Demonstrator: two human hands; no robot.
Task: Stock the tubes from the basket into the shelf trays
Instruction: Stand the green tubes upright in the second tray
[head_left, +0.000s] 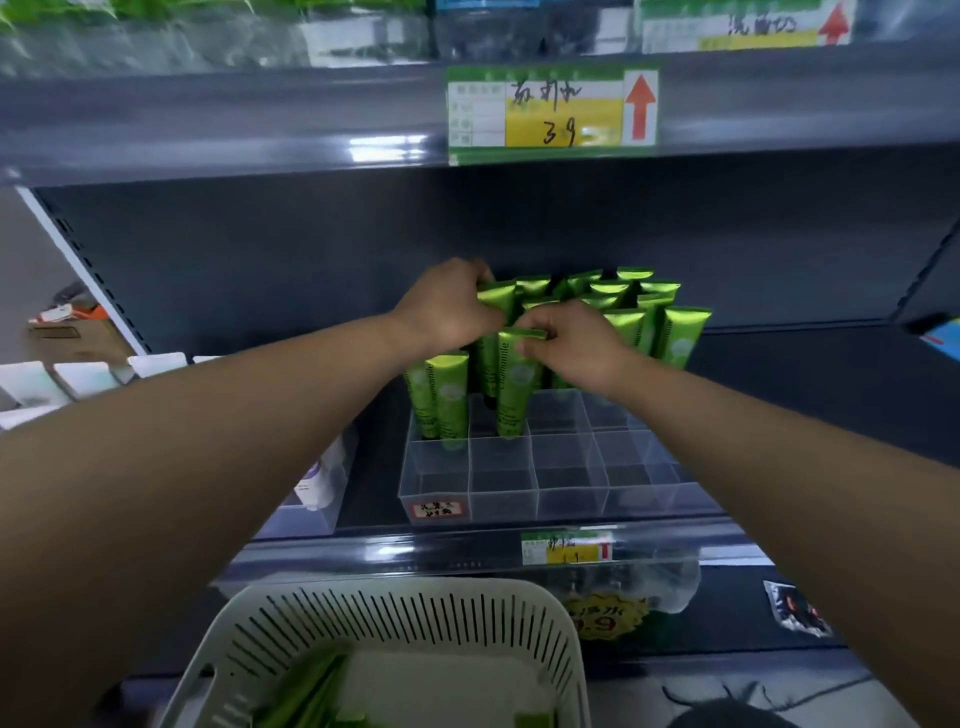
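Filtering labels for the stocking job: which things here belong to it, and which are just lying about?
Job: tubes, tray, basket, left hand, right hand, each hand gripping a tube top.
Lying about: price tag, white boxes, foil packet, cardboard box.

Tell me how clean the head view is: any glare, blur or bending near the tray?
Head view: fairly sharp at the left hand, right hand and green tubes; glare streaks on the upper shelf edge; basket blurred; shelf lines bow from the wide lens; shelf back dark, clear tray walls faint.
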